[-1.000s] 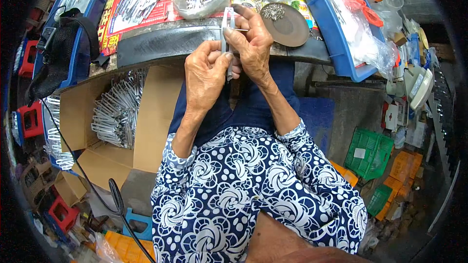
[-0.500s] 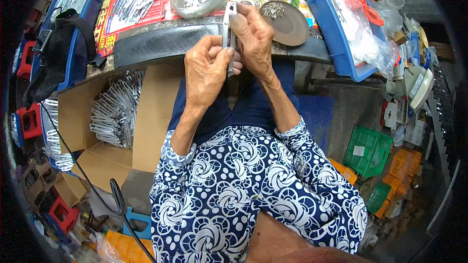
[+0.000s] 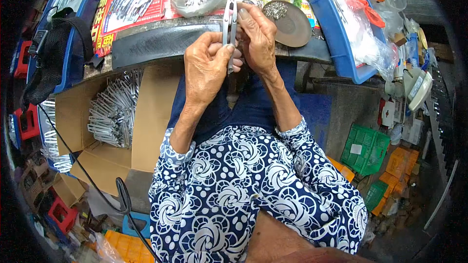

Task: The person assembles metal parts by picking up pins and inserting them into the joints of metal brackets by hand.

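As left hand [image 3: 207, 68] and right hand [image 3: 259, 41] pinch it at the worktop [image 3: 161, 27]'s near edge, the metal linkage [image 3: 226, 27] looks light, stiff, slick; best gripped along its flat sides.

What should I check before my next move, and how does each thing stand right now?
1. Left hand gripping the lower part of the slim metal piece: ok.
2. Right hand up by the piece's upper end: ok.
3. Right hand's grip on it firm: cannot tell.
4. Round brown dish with small metal parts, beside the right hand: ok.
5. Cardboard box open, metal pieces inside: ok.
6. Piece's joint tight: cannot tell.
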